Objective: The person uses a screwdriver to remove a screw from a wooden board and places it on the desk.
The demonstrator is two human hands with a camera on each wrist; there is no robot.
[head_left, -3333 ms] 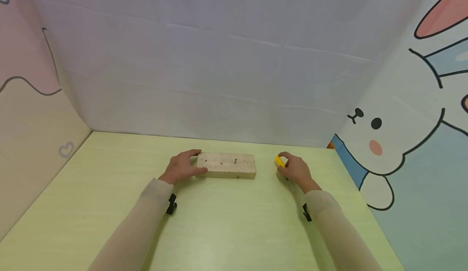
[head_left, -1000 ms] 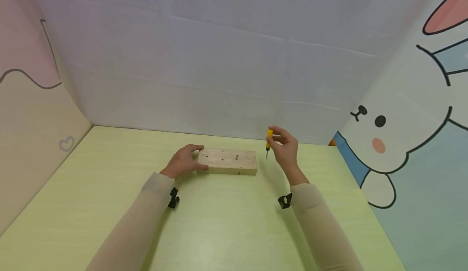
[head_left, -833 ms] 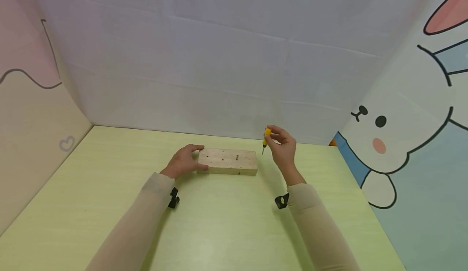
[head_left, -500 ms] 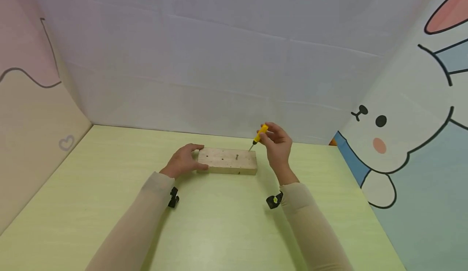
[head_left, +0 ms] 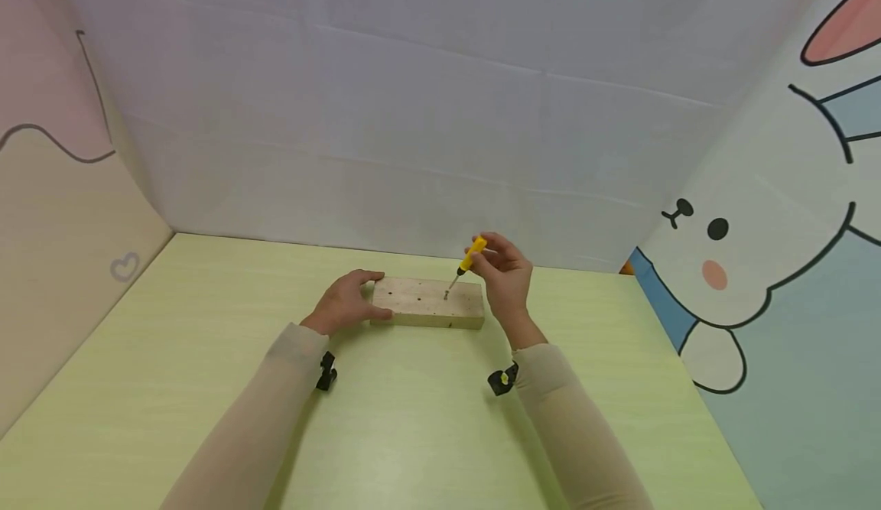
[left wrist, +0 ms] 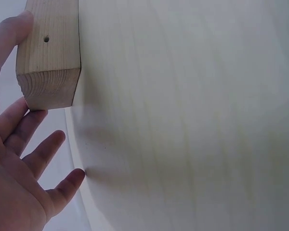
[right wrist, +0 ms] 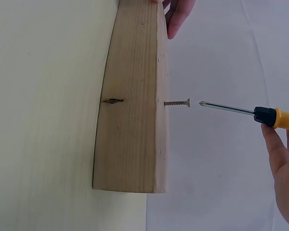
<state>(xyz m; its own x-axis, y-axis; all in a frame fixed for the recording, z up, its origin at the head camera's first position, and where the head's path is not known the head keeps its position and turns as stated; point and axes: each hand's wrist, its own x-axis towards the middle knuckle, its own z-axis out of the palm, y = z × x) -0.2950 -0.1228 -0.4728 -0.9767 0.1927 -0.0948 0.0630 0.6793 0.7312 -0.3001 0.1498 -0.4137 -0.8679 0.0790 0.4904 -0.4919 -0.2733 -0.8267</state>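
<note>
A pale wooden block point(head_left: 406, 308) lies on the table, with small dark holes in its top. My left hand point(head_left: 344, 303) grips its left end, thumb at the front and fingers behind; in the left wrist view the other fingers point(left wrist: 44, 151) spread past the block end point(left wrist: 50, 86). A screw point(right wrist: 177, 103) stands upright in the block's right part, much of its thread exposed. My right hand point(head_left: 509, 277) pinches a yellow-handled screwdriver point(head_left: 472, 255), tilted above the screw. In the right wrist view a small gap separates the screwdriver tip point(right wrist: 202, 103) from the screw head.
The pale yellow-green table point(head_left: 385, 433) runs back to a white sheet point(head_left: 385, 128) behind the block. A printed panel with a rabbit point(head_left: 764, 265) borders the right side, and a pink and cream panel point(head_left: 69, 265) the left. Each wrist carries a black mount point(head_left: 503, 379).
My right hand has picked up the screwdriver from the table at right, turned its tip downward and brought it left to just above the screw. My left hand stays on the block.
</note>
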